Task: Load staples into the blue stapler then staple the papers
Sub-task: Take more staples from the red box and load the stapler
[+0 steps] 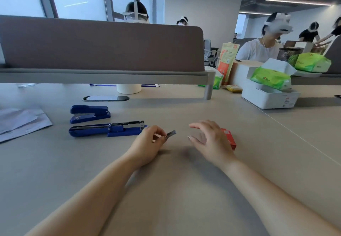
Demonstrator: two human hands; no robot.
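Note:
A blue stapler lies on the desk with its top swung fully back, so the metal staple channel is exposed. My left hand is just right of it, pinching a short strip of staples between thumb and fingers. To the right, my right hand hovers with fingers spread and nothing in it. It partly covers a red staple box. A second blue stapler, closed, sits behind the opened one. The papers lie at the desk's left edge.
A brown divider panel crosses the back of the desk, with a phone and a white cup beneath it. A white box and green tissue packs stand at the right. Other people sit at neighbouring desks.

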